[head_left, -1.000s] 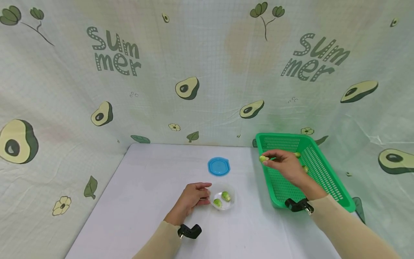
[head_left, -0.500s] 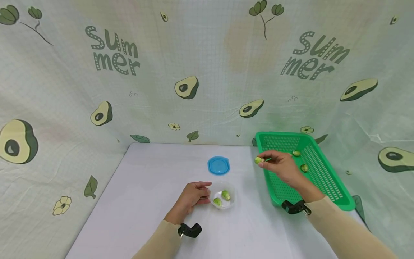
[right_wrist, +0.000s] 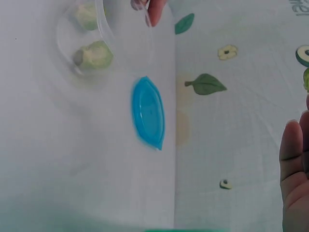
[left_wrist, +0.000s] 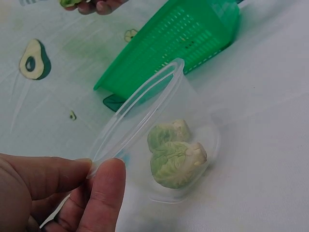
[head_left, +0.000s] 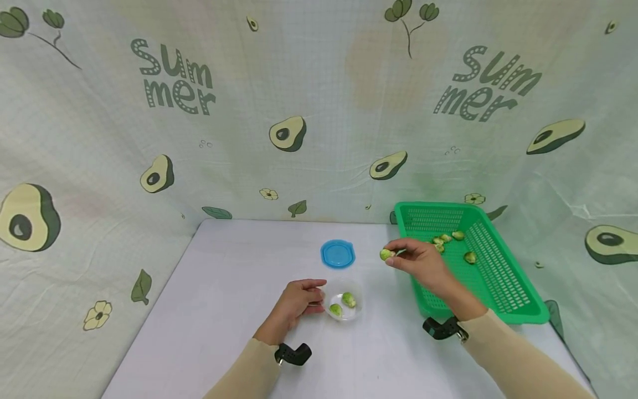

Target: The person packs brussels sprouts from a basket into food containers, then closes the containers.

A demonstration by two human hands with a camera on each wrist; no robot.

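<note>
My left hand [head_left: 295, 303] pinches the rim of a clear plastic tub [left_wrist: 193, 96] between thumb and finger, as the left wrist view shows up close. Two Brussels sprouts lie at the bottom of the tub, the nearer sprout [left_wrist: 176, 164] partly covering the other. In the head view my right hand [head_left: 418, 263] pinches another Brussels sprout [head_left: 386, 254] by its edge, held in the air between the tub and the green basket [head_left: 503, 266]. Only part of the right hand's fingers [right_wrist: 292, 159] shows at the edge of the right wrist view.
Several more sprouts [head_left: 470, 257] lie in the green basket, which stands at the right of the white table [head_left: 239, 266]. A round blue lid [head_left: 338, 254] lies flat behind the tub. A printed cloth [head_left: 329, 83] hangs behind the table.
My right hand has moved left with the sprout, out from over the basket toward the tub, uncovering more sprouts in the basket. The left hand and tub have stayed in place.
</note>
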